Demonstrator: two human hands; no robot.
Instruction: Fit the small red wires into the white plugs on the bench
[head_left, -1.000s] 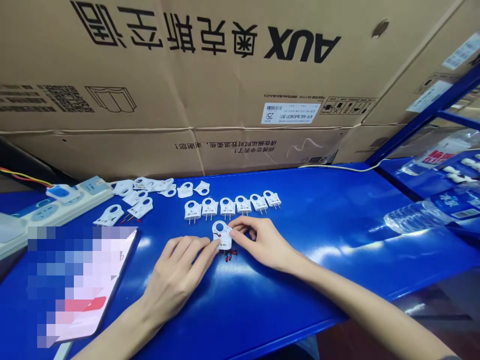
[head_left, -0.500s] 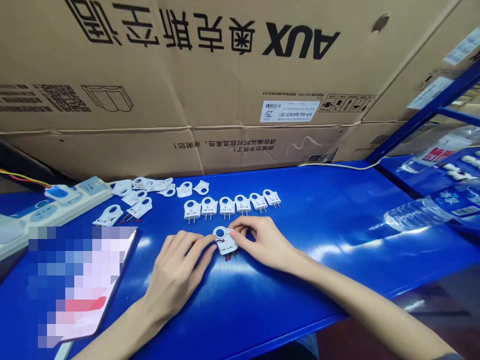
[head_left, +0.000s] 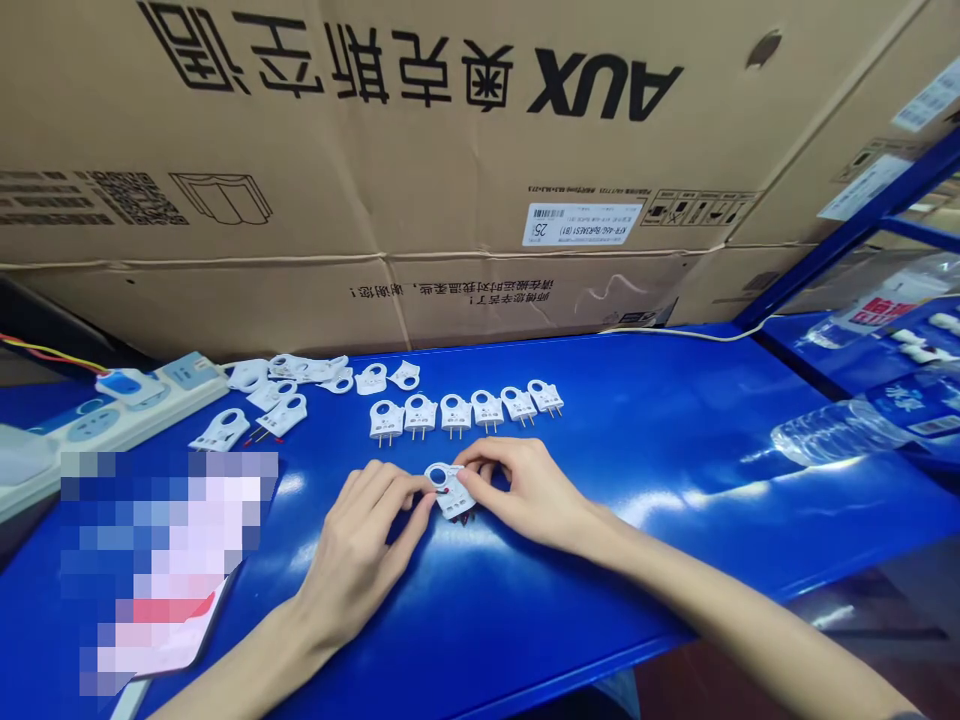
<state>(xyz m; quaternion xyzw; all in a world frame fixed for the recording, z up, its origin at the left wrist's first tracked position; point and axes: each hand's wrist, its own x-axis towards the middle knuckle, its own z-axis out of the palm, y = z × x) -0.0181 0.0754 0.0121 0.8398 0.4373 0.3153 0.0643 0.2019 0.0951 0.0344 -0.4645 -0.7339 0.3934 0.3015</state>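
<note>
In the head view, my right hand (head_left: 529,492) is closed round the right side of a white plug (head_left: 454,505) with a ring-shaped top. Its open ring faces up and to the left, and dark, red-tipped prongs show at its lower edge. My left hand (head_left: 367,540) meets the plug's left edge with thumb and index fingertip pinched. A small red-tipped lead (head_left: 444,491) lies across the plug's face right at those fingertips. Just beyond my hands stands a row of similar white plugs (head_left: 456,413), prongs pointing toward me.
More white plug parts (head_left: 296,368) lie in a loose pile at the back left, beside a white power strip (head_left: 112,410). A blurred flat item (head_left: 172,570) is at left. A large cardboard box (head_left: 465,160) rises behind the blue table (head_left: 600,590). Plastic bottles (head_left: 832,430) lie at right.
The plug has tilted slightly in my fingers and sunk a little toward me. My left thumb has come up closer to the index fingertip.
</note>
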